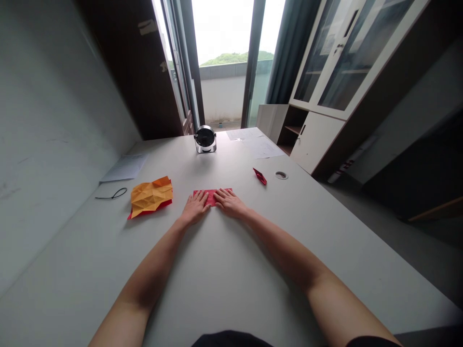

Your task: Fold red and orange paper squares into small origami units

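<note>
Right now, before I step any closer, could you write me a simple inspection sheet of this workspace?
Surface: white desk.
Job's things: red paper, partly covered by both hands.
Clutter: creased orange sheet with red showing at its edge, folded red piece, white ring, round device on a stand, papers at the far left and far right.
Hands: left hand and right hand both flat on the red paper.
Cables: nothing seen plugged in; a thin black strip with a loop, possibly a tie.
Surroundings: window ahead, cabinet at right, wall at left.
</note>
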A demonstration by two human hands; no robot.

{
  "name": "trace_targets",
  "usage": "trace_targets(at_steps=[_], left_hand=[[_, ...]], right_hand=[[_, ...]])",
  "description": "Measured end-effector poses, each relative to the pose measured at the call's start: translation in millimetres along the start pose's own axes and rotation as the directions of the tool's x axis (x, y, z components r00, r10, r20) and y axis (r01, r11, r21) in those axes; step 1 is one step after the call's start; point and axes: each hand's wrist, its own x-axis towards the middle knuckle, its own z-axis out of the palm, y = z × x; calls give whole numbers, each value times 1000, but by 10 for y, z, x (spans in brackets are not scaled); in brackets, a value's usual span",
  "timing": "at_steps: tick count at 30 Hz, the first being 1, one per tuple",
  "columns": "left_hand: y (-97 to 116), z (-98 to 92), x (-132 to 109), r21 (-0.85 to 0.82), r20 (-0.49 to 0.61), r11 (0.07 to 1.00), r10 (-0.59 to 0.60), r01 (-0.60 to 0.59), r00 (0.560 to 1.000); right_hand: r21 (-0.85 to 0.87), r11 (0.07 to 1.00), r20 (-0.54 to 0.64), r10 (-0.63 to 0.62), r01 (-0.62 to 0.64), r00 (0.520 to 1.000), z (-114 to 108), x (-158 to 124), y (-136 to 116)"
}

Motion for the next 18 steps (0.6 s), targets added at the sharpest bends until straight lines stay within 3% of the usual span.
trace_targets(at_steps=[10, 18], left_hand=[[-74, -106, -7, 18, -1, 991, -135, 135, 991], [-140, -129, -48, 10, -85, 986, -167, 169, 982]], right_hand=[[-18, 985, -7, 172, -172, 985, 33, 13, 66], [-43, 949, -152, 302, -312, 941, -37, -27, 134]])
